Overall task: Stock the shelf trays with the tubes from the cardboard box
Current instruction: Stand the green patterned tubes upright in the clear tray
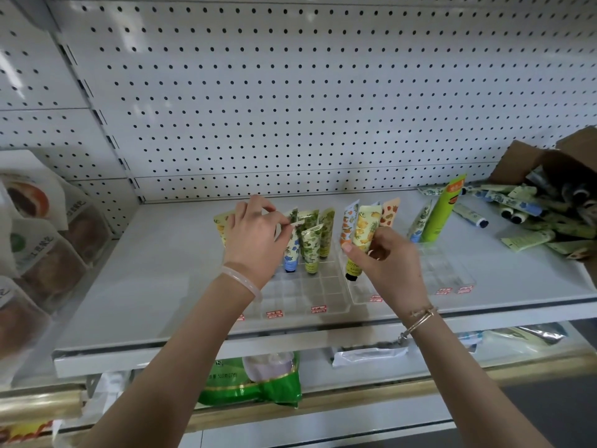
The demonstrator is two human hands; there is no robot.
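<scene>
Three clear divided trays sit on the white shelf: left tray (310, 295), middle tray (361, 292), right tray (452, 273). Several patterned tubes stand cap-down in the left tray. My left hand (255, 234) pinches the top edge of a blue-flowered tube (292, 250) standing there. My right hand (387, 257) grips a yellow pineapple-print tube (363, 231) with a black cap, held over the middle tray beside orange-print tubes (349, 221). A tall green tube (441, 211) leans in the right tray. The tipped cardboard box (555, 156) spills several tubes (529, 218) at far right.
White pegboard backs the shelf. Packaged buns (42, 240) hang on the left. A green bag (255, 379) and other packets lie on the shelf below. Red labels (318, 308) mark the tray fronts. The shelf's front lip (226, 347) runs under my forearms.
</scene>
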